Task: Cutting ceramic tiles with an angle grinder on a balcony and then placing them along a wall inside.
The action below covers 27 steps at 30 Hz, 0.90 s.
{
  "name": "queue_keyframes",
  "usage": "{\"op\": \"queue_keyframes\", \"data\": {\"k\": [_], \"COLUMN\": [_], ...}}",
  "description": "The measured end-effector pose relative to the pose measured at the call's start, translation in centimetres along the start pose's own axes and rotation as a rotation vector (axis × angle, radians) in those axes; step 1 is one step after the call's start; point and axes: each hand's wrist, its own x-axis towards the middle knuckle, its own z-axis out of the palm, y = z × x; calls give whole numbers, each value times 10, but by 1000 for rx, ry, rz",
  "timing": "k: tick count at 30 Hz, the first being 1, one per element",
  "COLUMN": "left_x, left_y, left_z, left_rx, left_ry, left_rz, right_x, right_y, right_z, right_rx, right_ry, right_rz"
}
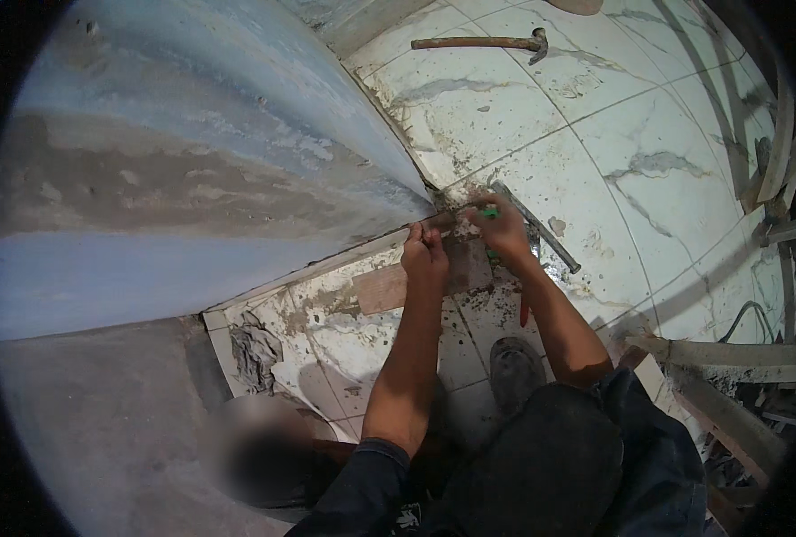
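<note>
My left hand [425, 255] is closed, its fingertips pinched together at the thin skirting strip [326, 265] along the wall's foot; I cannot make out whether anything is between them. Just right of it, near the wall corner, my right hand [503, 233] is closed around a small green thing [489, 213], mostly hidden by the fingers. Beside my right hand a long metal bar-like tool [550, 237] lies slanted on the tiles. A flat brownish piece [380, 288] lies left of my left wrist. Part of a red tool handle [524, 313] shows under my right forearm.
A wooden-handled claw hammer [483, 42] lies on the marbled floor tiles [630, 179] at the far side. Crumpled grey material [256, 353] is at the left. Another person [268, 456], partly blurred, is at lower left. Wooden beams [738, 358] stand at right. Debris litters the corner.
</note>
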Motion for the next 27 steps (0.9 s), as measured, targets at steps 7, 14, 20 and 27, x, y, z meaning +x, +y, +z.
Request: {"op": "queue_keyframes", "data": {"k": [7,14,20,27], "left_x": [-7,-7,-4,1], "left_y": [1,5,5,7], "left_z": [11,9,10,6], "left_rx": [4,-49,-31,-66], "left_ry": [31,85,98,52], "left_rz": [-21,-85,-54,-94], "right_x": [-58,-84,-116,-131], "right_y": [7,10,22,25], "right_z": [-45,-45,-28,12], "right_rx": [1243,481,896,999], "right_ry": [-319,-300,-352,-301], "right_rz": [813,591,1113,1252]}}
